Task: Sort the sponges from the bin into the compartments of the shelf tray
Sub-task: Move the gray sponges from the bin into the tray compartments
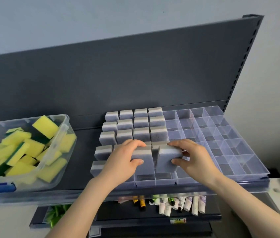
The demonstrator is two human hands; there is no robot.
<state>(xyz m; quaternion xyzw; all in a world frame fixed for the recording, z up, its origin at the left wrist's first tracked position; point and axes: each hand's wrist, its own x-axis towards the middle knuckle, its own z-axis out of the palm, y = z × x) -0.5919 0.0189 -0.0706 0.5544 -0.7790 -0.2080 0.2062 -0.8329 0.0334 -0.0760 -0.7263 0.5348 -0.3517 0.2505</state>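
In the head view, we see the left hand [123, 160] curled round a grey sponge [145, 158], fingers over its top edge and thumb on its near face. This sponge stands upright among the front rows of the clear shelf tray [249, 174]; we cannot tell which compartment it is in.

The right hand [196, 158] grips a second grey sponge [168, 159], thumb on the near face and fingertips at the top far edge. This sponge is slightly tilted and sits just beside the first one, over the near compartments of the tray.

The left columns of the tray hold upright grey sponges [141, 124] in rows. The right columns show bare compartments.

The clear bin [56, 162] stands to the left of the tray on the same dark shelf [84, 152], apart from it. It holds a loose pile of yellow-and-green sponges [20, 152].

Below the shelf edge, a lower level holds tubes [187, 205].
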